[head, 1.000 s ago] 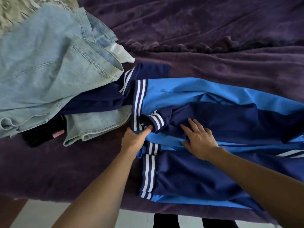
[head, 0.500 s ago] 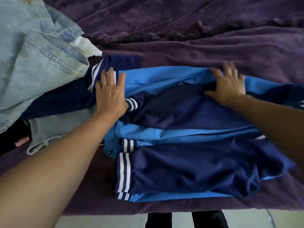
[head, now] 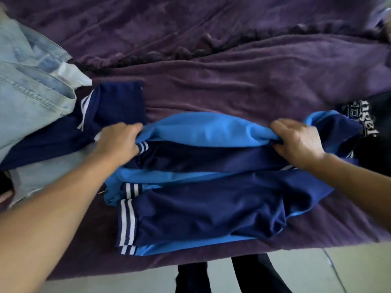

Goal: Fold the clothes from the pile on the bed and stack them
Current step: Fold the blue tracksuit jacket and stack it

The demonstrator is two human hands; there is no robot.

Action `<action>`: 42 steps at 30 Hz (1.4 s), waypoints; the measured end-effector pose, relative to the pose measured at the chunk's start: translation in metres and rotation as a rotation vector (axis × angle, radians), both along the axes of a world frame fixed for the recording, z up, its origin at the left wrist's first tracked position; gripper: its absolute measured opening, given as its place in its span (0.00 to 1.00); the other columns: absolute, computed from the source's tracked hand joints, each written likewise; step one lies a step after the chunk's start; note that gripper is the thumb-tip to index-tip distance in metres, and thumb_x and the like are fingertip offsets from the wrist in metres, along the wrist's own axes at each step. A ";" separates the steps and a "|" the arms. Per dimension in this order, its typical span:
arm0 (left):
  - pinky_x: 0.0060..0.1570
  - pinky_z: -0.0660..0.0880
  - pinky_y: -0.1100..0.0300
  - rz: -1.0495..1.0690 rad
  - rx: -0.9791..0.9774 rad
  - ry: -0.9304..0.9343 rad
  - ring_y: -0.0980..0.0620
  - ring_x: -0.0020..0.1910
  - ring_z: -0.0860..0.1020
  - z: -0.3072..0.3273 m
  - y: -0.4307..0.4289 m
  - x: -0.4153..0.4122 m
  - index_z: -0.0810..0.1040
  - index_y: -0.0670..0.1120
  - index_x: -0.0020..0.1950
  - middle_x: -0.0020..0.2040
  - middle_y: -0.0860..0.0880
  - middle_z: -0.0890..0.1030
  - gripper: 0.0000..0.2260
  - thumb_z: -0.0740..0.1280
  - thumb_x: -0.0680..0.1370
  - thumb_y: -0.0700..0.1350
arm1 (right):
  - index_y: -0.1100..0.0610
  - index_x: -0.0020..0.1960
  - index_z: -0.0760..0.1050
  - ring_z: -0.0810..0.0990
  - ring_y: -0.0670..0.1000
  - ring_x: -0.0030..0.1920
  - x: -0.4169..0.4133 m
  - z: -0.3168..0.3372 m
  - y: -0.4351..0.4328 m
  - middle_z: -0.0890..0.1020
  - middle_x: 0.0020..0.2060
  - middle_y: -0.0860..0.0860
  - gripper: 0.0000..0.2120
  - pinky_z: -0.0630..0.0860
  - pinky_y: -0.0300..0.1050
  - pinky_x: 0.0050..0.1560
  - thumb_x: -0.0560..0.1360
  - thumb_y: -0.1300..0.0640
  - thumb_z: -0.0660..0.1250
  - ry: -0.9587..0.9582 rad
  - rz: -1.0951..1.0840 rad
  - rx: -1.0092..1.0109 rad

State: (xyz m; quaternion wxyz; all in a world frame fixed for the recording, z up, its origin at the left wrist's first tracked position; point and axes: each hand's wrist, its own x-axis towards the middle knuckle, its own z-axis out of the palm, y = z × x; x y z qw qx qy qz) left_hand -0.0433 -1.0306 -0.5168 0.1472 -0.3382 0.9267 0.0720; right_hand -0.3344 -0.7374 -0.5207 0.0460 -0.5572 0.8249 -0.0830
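Note:
A navy and light-blue garment with white stripes (head: 203, 204) lies partly folded near the bed's front edge. My left hand (head: 118, 142) grips its far edge at the left, fingers curled into the light-blue cloth. My right hand (head: 298, 142) grips the same far edge at the right, bunching the fabric. The light-blue strip (head: 207, 132) between my hands is raised off the bed. A second navy striped piece (head: 114, 102) lies behind my left hand, partly under the jeans.
Light-blue denim jeans (head: 31, 98) are heaped at the left on the purple blanket (head: 232, 77). A black garment with white print (head: 366, 123) lies at the right. The bed's front edge and pale floor (head: 317, 271) are below, with dark trouser legs (head: 232, 275) visible.
Both hands went from pressing flat on the garment to curling round its far light-blue edge, and that edge has lifted off the bed.

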 end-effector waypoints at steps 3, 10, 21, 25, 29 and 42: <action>0.27 0.71 0.54 -0.174 -0.067 0.045 0.40 0.34 0.79 0.019 0.050 0.049 0.75 0.42 0.41 0.33 0.43 0.78 0.21 0.77 0.52 0.35 | 0.58 0.47 0.75 0.79 0.60 0.40 0.026 0.005 0.057 0.77 0.38 0.54 0.15 0.74 0.50 0.32 0.63 0.55 0.61 0.006 0.058 0.000; 0.51 0.74 0.53 -0.234 0.237 -0.502 0.47 0.55 0.78 -0.001 0.166 0.127 0.74 0.49 0.56 0.52 0.50 0.79 0.15 0.69 0.70 0.45 | 0.48 0.57 0.72 0.78 0.56 0.50 0.092 -0.038 0.145 0.76 0.49 0.51 0.22 0.78 0.53 0.37 0.66 0.54 0.75 -0.095 0.036 0.662; 0.51 0.71 0.43 0.245 -0.110 0.247 0.37 0.60 0.72 -0.029 0.127 0.125 0.77 0.46 0.61 0.62 0.41 0.74 0.25 0.74 0.69 0.56 | 0.51 0.69 0.71 0.70 0.60 0.68 0.180 -0.042 0.058 0.72 0.69 0.57 0.25 0.73 0.56 0.57 0.75 0.44 0.56 -0.127 -0.009 0.183; 0.70 0.54 0.39 0.211 0.052 -0.143 0.41 0.76 0.51 -0.054 0.111 0.137 0.52 0.55 0.77 0.78 0.45 0.53 0.46 0.63 0.66 0.73 | 0.46 0.78 0.51 0.47 0.58 0.78 0.218 -0.083 0.061 0.50 0.78 0.55 0.35 0.53 0.65 0.73 0.75 0.35 0.39 -0.196 -0.007 0.579; 0.73 0.45 0.41 0.025 0.042 -0.267 0.44 0.77 0.41 -0.051 0.091 0.116 0.42 0.55 0.78 0.79 0.46 0.45 0.55 0.65 0.61 0.76 | 0.43 0.78 0.45 0.39 0.52 0.78 0.200 -0.077 0.061 0.42 0.78 0.49 0.38 0.46 0.57 0.75 0.71 0.31 0.33 -0.228 0.028 0.584; 0.40 0.75 0.57 0.243 0.500 -0.294 0.50 0.40 0.80 0.027 0.081 0.035 0.82 0.44 0.40 0.41 0.47 0.83 0.11 0.77 0.64 0.49 | 0.44 0.78 0.47 0.45 0.48 0.78 0.112 -0.052 0.117 0.47 0.78 0.46 0.33 0.48 0.51 0.76 0.78 0.33 0.49 -0.280 -0.154 0.658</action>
